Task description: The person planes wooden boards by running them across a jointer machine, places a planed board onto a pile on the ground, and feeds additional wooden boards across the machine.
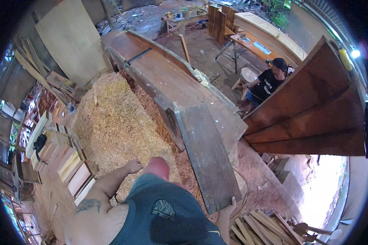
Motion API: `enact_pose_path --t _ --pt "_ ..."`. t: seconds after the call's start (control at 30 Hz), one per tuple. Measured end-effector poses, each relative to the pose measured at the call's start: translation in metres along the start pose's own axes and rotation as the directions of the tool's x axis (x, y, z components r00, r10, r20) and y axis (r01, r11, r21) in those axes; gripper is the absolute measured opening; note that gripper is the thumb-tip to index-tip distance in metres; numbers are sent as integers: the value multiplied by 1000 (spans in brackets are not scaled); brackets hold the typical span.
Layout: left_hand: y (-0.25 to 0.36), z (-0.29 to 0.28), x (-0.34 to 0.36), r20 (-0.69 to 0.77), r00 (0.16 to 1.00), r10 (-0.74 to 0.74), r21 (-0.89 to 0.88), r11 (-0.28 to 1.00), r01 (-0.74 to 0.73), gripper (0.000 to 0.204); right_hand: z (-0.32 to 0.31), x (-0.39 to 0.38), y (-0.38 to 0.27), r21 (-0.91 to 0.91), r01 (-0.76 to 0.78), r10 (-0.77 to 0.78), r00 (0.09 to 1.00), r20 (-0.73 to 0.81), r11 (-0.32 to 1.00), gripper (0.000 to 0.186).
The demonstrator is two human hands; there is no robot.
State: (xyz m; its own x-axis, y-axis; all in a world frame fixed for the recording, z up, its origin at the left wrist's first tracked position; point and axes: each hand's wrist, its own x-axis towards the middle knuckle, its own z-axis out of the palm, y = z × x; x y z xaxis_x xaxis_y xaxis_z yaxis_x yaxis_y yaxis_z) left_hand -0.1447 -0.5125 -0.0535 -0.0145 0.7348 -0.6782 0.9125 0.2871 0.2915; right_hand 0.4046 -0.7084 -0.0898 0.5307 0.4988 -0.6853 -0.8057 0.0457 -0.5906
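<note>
My right hand [231, 207] grips the near right corner of a wide dark wooden board [206, 153]. The board slants away from me, and its far end lies on a long worn wooden work table [184, 87]. A dark slot with a metal bar [138, 57] crosses the table near its far end. My left hand [134, 166] hangs in front of my body above the shavings, fingers curled in and nothing visible in them. It is apart from the board.
A large heap of wood shavings [114, 118] lies left of the table. Stacked boards [71, 167] stand at left, offcuts [265, 228] lie at lower right. Large brown panels [306, 106] rise at right. Beyond the table, a person [270, 83] in a cap sits by another workbench [253, 47].
</note>
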Motion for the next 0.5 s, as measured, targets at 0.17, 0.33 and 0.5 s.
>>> enact_pose_path --t 0.17,0.33,0.5 --pt "43 -7 57 77 994 74 25 997 -76 57 32 63 4 -27 -65 68 991 119 997 60" --pt "113 -47 133 -40 957 289 -112 950 -291 57 86 169 16 -187 -4 18 997 71 982 58" --pt "187 -98 199 -180 866 466 -98 868 -487 65 123 234 -12 -705 -12 -177 965 -195 709 50"
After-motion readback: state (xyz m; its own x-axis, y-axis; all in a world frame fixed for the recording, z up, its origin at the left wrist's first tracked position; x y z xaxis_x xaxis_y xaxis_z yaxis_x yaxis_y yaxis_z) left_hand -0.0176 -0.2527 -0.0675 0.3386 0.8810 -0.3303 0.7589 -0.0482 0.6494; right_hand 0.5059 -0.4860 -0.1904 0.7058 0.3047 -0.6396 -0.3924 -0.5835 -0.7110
